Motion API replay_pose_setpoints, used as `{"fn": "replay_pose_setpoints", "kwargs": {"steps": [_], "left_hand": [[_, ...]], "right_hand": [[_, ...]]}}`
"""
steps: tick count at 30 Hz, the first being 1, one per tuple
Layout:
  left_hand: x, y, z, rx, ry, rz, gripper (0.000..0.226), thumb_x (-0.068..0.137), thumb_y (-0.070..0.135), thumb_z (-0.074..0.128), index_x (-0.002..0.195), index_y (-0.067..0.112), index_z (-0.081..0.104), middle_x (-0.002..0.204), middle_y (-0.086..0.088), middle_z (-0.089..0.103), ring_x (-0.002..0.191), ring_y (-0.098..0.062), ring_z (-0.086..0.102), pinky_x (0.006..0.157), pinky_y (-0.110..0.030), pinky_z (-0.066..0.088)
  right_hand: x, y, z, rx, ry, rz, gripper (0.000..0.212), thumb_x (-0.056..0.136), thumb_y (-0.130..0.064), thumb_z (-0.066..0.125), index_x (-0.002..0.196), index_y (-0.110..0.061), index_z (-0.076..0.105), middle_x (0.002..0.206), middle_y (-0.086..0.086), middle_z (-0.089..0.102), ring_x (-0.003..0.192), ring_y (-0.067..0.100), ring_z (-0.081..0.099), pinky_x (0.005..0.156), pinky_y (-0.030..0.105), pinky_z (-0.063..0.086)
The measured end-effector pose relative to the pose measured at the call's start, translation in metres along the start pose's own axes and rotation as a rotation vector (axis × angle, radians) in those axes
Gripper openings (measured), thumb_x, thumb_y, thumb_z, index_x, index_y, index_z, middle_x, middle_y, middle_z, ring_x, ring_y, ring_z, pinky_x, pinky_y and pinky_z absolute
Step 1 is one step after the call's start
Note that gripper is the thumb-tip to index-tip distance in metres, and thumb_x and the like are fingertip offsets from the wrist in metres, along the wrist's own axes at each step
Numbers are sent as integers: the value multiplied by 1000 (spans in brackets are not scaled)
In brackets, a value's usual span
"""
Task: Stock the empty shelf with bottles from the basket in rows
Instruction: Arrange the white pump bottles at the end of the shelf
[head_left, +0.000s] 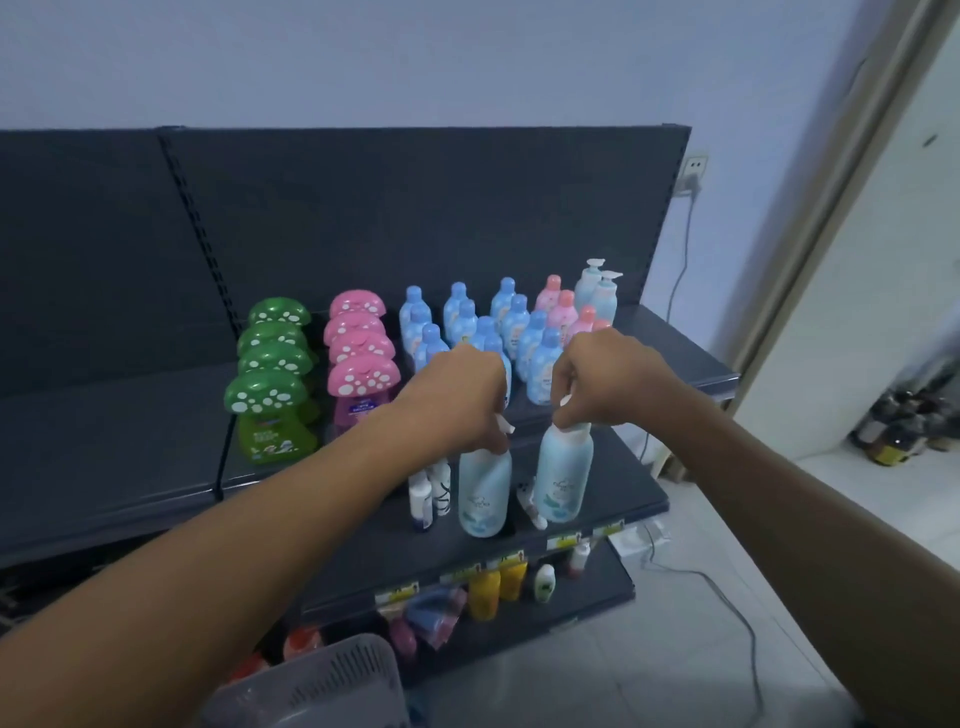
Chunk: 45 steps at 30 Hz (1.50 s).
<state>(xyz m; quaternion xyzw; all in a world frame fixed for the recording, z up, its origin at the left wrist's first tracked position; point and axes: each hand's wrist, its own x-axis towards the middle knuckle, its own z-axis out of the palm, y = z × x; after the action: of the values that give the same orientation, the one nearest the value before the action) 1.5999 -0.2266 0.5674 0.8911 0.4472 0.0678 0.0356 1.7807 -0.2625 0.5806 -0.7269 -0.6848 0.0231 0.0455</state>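
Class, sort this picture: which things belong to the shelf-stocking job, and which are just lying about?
Job: left hand, right hand, left pump bottle, right pump bottle, basket, top shelf.
Lying about: yellow bottles, wall socket, small white bottle, brown bottles.

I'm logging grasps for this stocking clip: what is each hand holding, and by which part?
The left hand grips the left pump bottle by its pump top; the right hand grips the right pump bottle the same way.
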Motion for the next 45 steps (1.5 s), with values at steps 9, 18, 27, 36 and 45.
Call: {"fn": "replay_pose_setpoints", "kwargs": {"steps": [9, 18, 27, 36, 45], "left_hand": [[72, 56, 9, -70, -37, 5, 25, 69, 37, 81, 80, 15, 77, 80, -4, 74, 79, -21, 69, 68, -40, 62], [166, 121, 15, -82, -6, -48, 29, 70, 27, 80, 54, 19, 57, 59, 5, 52, 58, -18, 47, 51, -26, 44], [257, 148, 35, -131, 42, -144, 33, 69, 44, 82, 86, 15, 78, 82, -3, 72, 96, -20, 55, 78, -31, 53], [313, 158, 45, -96, 88, -247, 28, 66, 46, 80, 78, 21, 78, 75, 4, 70, 92, -21, 56, 66, -28, 50], [339, 162, 52, -35, 93, -232, 30, 72, 43, 80, 89, 19, 78, 76, 5, 69, 93, -20, 50, 77, -30, 31]], "right_hand": [[45, 93, -16, -5, 0, -11, 16, 62, -37, 79, 74, -28, 73, 79, -10, 68, 80, 17, 65, 62, 27, 51], [119, 190, -30, -24, -33, -71, 15, 61, -32, 78, 74, -27, 74, 79, -9, 69, 76, 18, 66, 57, 25, 43], [192, 251, -36, 15, -24, -139, 13, 62, -29, 81, 73, -28, 73, 79, -9, 71, 73, 18, 67, 57, 26, 45], [252, 272, -25, 92, -83, -198, 21, 67, -32, 88, 84, -29, 76, 90, -9, 70, 83, 18, 67, 74, 32, 57], [285, 276, -14, 131, -101, -231, 32, 61, -28, 93, 85, -28, 72, 89, -6, 67, 83, 22, 66, 70, 31, 52]]}}
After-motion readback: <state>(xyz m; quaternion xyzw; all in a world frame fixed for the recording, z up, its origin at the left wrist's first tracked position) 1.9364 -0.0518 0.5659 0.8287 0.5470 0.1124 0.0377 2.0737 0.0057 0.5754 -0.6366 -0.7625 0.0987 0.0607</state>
